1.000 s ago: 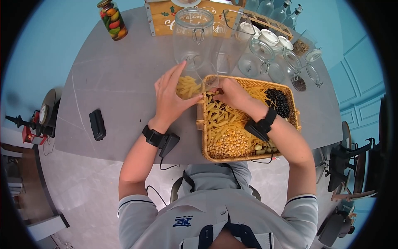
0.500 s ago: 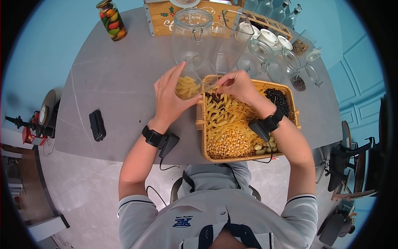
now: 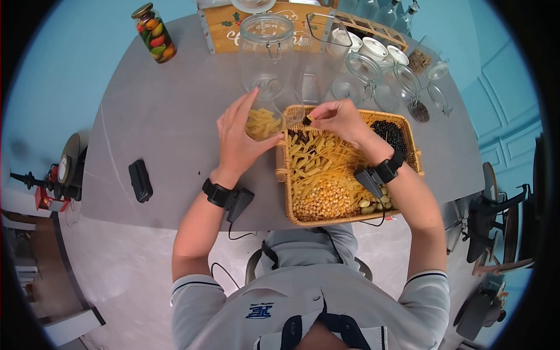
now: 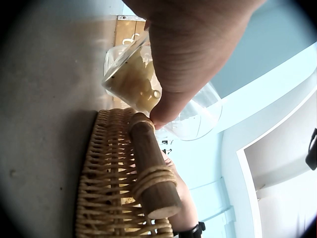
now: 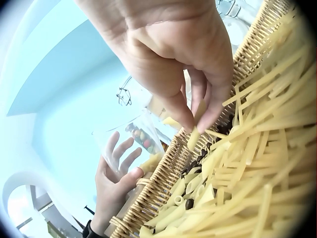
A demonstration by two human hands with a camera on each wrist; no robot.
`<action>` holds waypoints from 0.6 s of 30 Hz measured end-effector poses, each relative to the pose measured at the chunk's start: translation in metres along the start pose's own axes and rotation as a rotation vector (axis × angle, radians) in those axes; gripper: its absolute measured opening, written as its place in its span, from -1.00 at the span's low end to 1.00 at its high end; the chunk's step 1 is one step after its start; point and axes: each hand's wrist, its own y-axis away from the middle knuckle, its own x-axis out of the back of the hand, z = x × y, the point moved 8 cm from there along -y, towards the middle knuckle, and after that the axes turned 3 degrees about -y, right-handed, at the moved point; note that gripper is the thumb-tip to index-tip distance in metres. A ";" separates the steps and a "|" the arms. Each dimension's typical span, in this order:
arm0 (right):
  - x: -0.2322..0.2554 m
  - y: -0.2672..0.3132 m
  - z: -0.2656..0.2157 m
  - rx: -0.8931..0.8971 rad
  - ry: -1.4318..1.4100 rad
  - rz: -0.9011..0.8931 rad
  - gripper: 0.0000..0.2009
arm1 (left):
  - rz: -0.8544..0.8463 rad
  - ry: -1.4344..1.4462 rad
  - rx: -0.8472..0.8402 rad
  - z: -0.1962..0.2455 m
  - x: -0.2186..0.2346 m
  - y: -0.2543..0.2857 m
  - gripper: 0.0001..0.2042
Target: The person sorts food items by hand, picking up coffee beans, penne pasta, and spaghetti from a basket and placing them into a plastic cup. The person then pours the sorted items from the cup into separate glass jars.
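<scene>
My left hand grips a tilted clear container, its thumb near the basket's left handle. Penne lies gathered low inside the container, and its mouth leans toward the basket. Over the basket's far left corner, my right hand pinches penne pieces between thumb and fingers. The wicker basket below holds loose penne, thin pasta sticks, corn kernels, black beans and larger pale beans. Small dark bits show among the penne along the wall.
A tall clip-top jar and a clear square vase stand beyond the container. Open glass jars are at the back right. A jar of colourful contents is back left; a black case lies on the left.
My right hand has risen from the basket's far left corner and shifted slightly right, with penne in its fingertips. The left hand keeps its grip on the container.
</scene>
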 end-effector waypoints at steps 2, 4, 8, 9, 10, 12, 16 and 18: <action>0.004 0.004 -0.004 0.012 0.023 0.019 -0.82 | -0.003 -0.005 -0.002 0.001 0.000 -0.001 -0.02; 0.010 0.009 -0.011 0.012 -0.008 0.051 -0.81 | -0.002 -0.019 -0.005 0.002 0.001 -0.001 -0.02; 0.032 0.017 -0.044 0.077 -0.153 0.152 -0.77 | 0.027 -0.004 -0.042 0.003 0.001 -0.001 -0.02; 0.032 0.019 -0.063 0.135 -0.144 0.180 -0.77 | 0.034 0.019 -0.046 0.002 -0.001 0.000 -0.02; 0.031 0.022 -0.081 0.192 -0.137 0.211 -0.76 | 0.039 0.041 -0.052 0.002 -0.001 -0.001 -0.02; 0.006 0.020 -0.104 0.233 -0.072 0.129 -0.78 | 0.031 0.050 -0.035 0.004 -0.001 0.000 -0.02; -0.033 0.015 -0.119 0.357 0.172 0.033 -0.81 | 0.020 0.103 -0.023 0.002 -0.004 -0.001 -0.01; -0.035 0.014 -0.123 0.435 0.164 0.042 -0.81 | 0.014 0.088 -0.011 0.000 -0.005 -0.001 -0.01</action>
